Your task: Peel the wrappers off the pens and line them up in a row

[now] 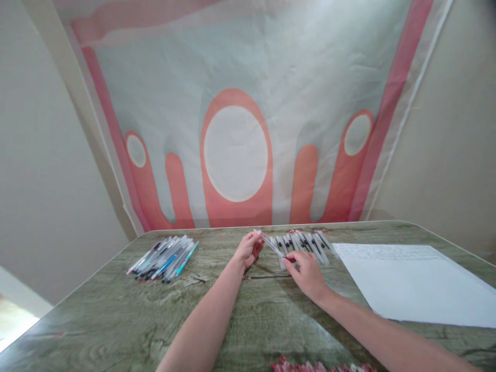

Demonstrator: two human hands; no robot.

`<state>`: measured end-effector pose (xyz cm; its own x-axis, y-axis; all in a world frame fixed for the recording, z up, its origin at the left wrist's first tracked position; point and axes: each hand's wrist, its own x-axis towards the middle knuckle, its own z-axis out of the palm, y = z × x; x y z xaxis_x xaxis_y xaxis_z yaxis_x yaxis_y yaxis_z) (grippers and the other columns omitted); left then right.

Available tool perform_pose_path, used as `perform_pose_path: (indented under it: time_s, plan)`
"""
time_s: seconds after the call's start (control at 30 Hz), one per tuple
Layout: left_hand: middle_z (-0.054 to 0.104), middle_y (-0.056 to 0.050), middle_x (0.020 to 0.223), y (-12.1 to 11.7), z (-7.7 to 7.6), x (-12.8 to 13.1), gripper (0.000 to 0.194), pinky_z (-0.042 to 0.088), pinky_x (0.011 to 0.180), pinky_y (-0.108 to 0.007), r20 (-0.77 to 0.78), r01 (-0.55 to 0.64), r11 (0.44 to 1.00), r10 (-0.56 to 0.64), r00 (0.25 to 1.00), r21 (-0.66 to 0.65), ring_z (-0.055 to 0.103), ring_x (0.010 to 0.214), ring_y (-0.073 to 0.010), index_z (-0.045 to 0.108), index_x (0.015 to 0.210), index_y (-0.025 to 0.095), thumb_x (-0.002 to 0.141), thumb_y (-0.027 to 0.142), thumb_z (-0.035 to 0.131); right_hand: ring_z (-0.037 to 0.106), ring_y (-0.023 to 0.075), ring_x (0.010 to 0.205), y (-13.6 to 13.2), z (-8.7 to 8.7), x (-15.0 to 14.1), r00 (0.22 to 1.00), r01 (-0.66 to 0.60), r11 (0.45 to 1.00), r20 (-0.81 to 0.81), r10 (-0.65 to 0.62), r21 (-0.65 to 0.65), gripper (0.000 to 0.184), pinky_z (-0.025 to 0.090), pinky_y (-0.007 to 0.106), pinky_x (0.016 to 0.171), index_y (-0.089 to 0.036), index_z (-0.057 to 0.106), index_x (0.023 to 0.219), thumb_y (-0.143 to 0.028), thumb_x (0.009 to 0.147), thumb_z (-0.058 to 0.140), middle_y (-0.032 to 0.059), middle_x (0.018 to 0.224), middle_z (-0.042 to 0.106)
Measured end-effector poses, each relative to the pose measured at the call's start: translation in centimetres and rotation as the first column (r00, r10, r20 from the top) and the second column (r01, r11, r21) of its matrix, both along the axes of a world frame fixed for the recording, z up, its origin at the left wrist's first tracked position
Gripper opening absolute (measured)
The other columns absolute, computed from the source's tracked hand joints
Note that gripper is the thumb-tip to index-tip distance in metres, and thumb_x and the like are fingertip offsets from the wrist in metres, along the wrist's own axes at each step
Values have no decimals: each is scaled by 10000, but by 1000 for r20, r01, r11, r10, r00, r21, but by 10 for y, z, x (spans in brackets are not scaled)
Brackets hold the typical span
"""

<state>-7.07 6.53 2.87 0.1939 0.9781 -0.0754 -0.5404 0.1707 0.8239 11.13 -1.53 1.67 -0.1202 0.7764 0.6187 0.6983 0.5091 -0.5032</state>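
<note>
A slim, clear-bodied pen (273, 246) is held slantwise above the table between my two hands. The fingers of my left hand (248, 249) pinch its upper left end. At its lower right end, my right hand (307, 269) is closed around it with thumb and fingertips. Just behind my right hand lies a row of translucent pens (320, 247) with dark parts, set side by side and partly hidden by the hand. Farther left, a heap of assorted pens (160, 258) includes blue and turquoise ones.
A large white sheet of paper (422, 281) with lines of handwriting along its far edge lies at the right of the wood-patterned table (116, 315). Behind the table hangs a printed backdrop (236, 155). Walls stand on both sides.
</note>
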Motion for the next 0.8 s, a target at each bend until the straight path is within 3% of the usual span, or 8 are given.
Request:
perform_pose_path:
  time_s: [0.33, 0.8]
  plan:
    - [561, 34, 622, 3, -4, -1, 218, 437, 484, -113, 52, -4, 1000, 3, 999, 12, 517, 486, -13, 501, 687, 140, 631, 261, 674, 531, 162, 702, -2, 3, 1, 998, 21, 1000, -59, -20, 9, 177, 346, 291, 707, -192, 567, 747, -346, 775, 484, 17, 707, 604]
    - [535, 36, 610, 3, -5, -1, 239, 433, 482, -109, 15, 19, 999, -20, 1000, 51, 502, 486, -10, 499, 684, 136, 628, 291, 673, 503, 128, 611, -4, 3, -1, 982, -120, 990, -157, 108, -68, 140, 386, 240, 589, -182, 551, 780, -240, 786, 423, 12, 691, 562]
